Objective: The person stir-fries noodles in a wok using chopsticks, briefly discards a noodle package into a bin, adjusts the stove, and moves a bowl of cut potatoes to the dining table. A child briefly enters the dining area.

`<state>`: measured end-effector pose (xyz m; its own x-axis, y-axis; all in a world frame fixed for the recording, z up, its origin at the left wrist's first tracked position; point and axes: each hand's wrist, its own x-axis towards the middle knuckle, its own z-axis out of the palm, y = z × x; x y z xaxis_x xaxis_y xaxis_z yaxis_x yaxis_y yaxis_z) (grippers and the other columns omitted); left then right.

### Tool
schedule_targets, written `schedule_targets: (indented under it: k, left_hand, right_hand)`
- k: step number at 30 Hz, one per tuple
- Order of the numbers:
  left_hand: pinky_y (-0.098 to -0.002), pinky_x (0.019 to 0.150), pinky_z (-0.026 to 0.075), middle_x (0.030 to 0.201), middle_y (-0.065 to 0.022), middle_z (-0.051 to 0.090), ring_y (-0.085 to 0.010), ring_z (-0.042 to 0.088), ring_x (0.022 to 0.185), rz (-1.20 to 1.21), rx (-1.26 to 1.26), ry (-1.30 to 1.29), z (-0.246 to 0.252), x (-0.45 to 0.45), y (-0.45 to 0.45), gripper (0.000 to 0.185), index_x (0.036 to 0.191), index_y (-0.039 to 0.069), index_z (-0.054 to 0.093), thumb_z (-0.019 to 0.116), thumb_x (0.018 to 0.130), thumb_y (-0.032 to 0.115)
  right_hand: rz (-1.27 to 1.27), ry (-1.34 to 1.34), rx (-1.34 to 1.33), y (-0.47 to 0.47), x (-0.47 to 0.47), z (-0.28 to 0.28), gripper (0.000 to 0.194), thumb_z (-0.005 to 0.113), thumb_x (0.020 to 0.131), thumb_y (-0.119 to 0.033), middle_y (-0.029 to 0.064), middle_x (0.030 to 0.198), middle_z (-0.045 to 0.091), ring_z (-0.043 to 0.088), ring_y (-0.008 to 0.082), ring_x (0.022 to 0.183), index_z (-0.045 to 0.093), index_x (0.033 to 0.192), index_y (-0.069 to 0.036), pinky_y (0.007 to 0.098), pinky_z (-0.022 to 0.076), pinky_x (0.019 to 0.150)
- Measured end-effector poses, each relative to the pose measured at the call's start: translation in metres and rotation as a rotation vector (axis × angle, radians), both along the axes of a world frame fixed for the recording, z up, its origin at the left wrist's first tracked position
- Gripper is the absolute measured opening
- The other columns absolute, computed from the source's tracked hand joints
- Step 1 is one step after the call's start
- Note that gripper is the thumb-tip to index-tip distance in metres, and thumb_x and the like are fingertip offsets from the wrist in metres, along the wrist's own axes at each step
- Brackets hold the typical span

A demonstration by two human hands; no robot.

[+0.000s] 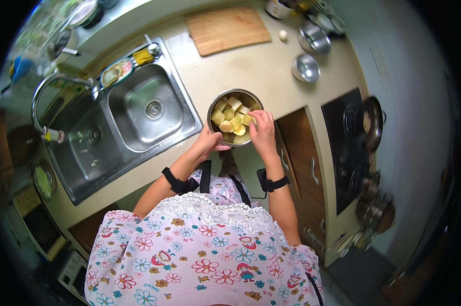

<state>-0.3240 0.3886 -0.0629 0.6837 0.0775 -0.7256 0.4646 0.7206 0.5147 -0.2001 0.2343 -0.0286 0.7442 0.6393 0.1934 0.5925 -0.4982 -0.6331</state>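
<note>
A round stainless steel bowl point(235, 144) is held in front of my body, by the counter's front edge. Pale yellow cut vegetable pieces point(236, 122), some chunky and some in flat slices, fill much of it; their exact kind is unclear. My left hand point(209, 143) grips the bowl's lower left side, thumb over the rim and fingers beneath. Over the right side of the rim reaches my right hand point(263, 132). Its thumb and fingers close around a yellow slice point(249, 119) at the top of the pile. The bowl's underside is hidden.
Left lies a double-basin steel sink point(194, 128) with a curved faucet point(34, 95). On the counter point(230, 70) are a wooden cutting board point(228, 30), a small white round item point(283, 35) and two metal bowls point(306, 68). A black cooktop point(339, 114) with pans is at right.
</note>
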Motion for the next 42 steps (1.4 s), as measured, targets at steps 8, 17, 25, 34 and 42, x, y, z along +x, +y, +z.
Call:
schedule_targets:
  k: [8, 17, 25, 34, 42]
  left_hand:
    - [-0.0366, 0.076, 0.063, 0.117, -0.0136, 0.058, -0.0245, 0.068, 0.095, -0.343, 0.1, -0.224, 0.091, -0.002, -0.056, 0.054, 0.135, 0.003, 0.034, 0.05, 0.085, -0.005]
    - [-0.0364, 0.077, 0.062, 0.13, -0.0104, 0.05, -0.0217, 0.06, 0.109, -0.741, 0.08, -0.32, 0.116, -0.046, -0.206, 0.081, 0.153, 0.017, 0.013, 0.047, 0.083, -0.008]
    - [-0.0392, 0.079, 0.062, 0.125, -0.016, 0.054, -0.0304, 0.067, 0.1, -1.024, 0.055, -0.395, 0.1, -0.148, -0.389, 0.06, 0.143, 0.007, 0.026, 0.046, 0.088, -0.005]
    - [-0.0398, 0.078, 0.063, 0.127, -0.0188, 0.052, -0.0292, 0.066, 0.1, -1.535, 0.057, -0.4, 0.093, -0.254, -0.561, 0.062, 0.144, 0.004, 0.024, 0.046, 0.087, -0.005]
    - [-0.0399, 0.076, 0.064, 0.132, -0.0185, 0.049, -0.0319, 0.066, 0.103, -1.937, 0.035, -0.498, 0.071, -0.335, -0.7, 0.068, 0.146, 0.006, 0.019, 0.043, 0.084, -0.008]
  right_hand:
    - [-0.327, -0.144, -0.012, -0.082, -0.081, 0.071, 0.034, 0.07, 0.08, -0.004, 0.0114, 0.114, 0.058, 0.052, 0.0324, 0.104, 0.063, 0.113, -0.002, 0.0411, 0.045, 0.089]
    - [-0.731, -0.181, -0.089, -0.228, -0.191, 0.091, 0.047, 0.074, 0.078, -0.007, 0.0124, 0.119, 0.05, 0.049, 0.0327, 0.106, 0.057, 0.122, -0.001, 0.0422, 0.0459, 0.089]
    - [-1.061, -0.165, -0.178, -0.388, -0.344, 0.076, 0.047, 0.074, 0.077, -0.007, 0.0139, 0.121, 0.049, 0.048, 0.0349, 0.108, 0.057, 0.121, -0.001, 0.0432, 0.0446, 0.09]
    - [-1.69, -0.376, -0.436, -0.537, -0.516, 0.065, 0.029, 0.065, 0.075, -0.002, 0.0042, 0.108, 0.058, 0.051, 0.025, 0.1, 0.067, 0.104, -0.004, 0.0403, 0.0401, 0.086]
    - [-1.973, -0.072, -0.733, -0.615, -0.624, 0.034, 0.031, 0.061, 0.077, -0.01, 0.003, 0.1, 0.063, 0.054, 0.0214, 0.097, 0.066, 0.107, -0.004, 0.0376, 0.0352, 0.086]
